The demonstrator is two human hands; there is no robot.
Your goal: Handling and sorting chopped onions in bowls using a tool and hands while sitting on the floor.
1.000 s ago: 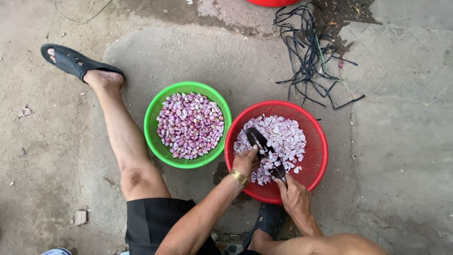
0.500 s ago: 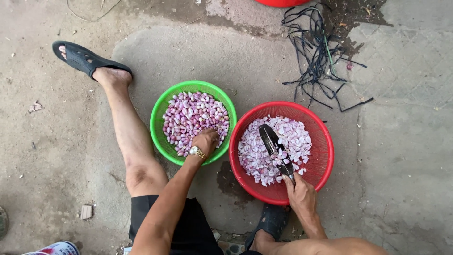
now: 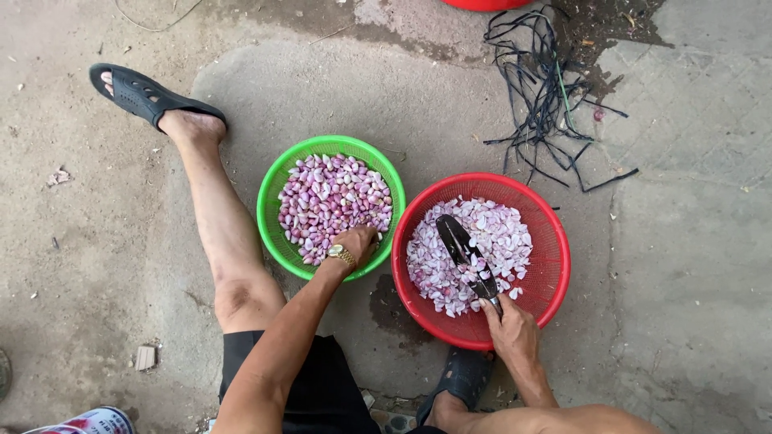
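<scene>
our left hand (image 3: pixel 359 242) in green basket (image 3: pixel 273 193), fingers buried in shallots (image 3: pixel 330 197), grip unreadable | right hand (image 3: pixel 512 328) fisted on knife (image 3: pixel 465 253) over red basket (image 3: pixel 555 257) | right foot mostly hidden

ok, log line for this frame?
left hand: in green basket | right hand: holds knife over red basket

I am seeing my left hand (image 3: pixel 359 242) sinking its fingertips into the shallots (image 3: pixel 331 202), so whatever they are gripping is lying hidden beneath them. My right hand (image 3: pixel 509 325) is covering the knife (image 3: pixel 466 253) handle. Above, the frame's edge is cutting off a red basin (image 3: pixel 482 3).
</scene>
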